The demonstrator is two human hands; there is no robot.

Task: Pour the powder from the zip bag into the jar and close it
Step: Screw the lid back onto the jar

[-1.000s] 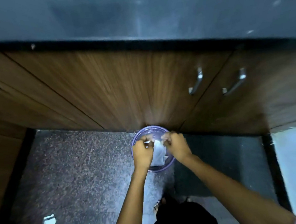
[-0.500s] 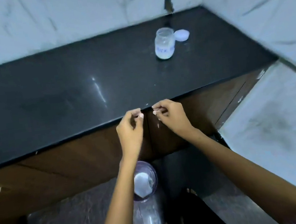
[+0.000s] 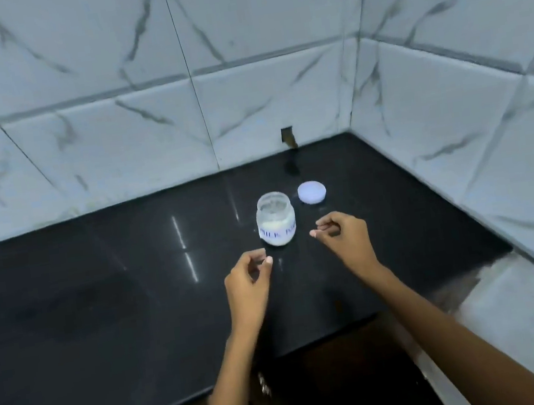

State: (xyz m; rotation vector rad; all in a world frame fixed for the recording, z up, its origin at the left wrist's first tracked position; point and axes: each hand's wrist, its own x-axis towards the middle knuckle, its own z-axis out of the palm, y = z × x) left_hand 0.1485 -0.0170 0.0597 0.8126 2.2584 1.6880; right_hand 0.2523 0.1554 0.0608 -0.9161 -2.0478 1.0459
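Observation:
A small glass jar (image 3: pixel 276 223) with white powder in its lower part and a blue-lettered label stands uncapped on the black countertop (image 3: pixel 101 292). Its white round lid (image 3: pixel 311 192) lies flat just behind and to the right of it. My left hand (image 3: pixel 249 284) hovers in front of the jar, fingers loosely curled, holding nothing. My right hand (image 3: pixel 345 238) is to the right of the jar, fingers loosely curled and empty. The zip bag is not in view.
White marble-patterned tiled walls (image 3: pixel 243 86) close off the counter at the back and on the right. A small dark notch (image 3: pixel 288 136) sits in the back wall at counter level. The counter's front edge runs below my forearms.
The view has swung up from the floor bin to the countertop. Both hands left the white bag in the bin, rose, and now hover empty near the jar.

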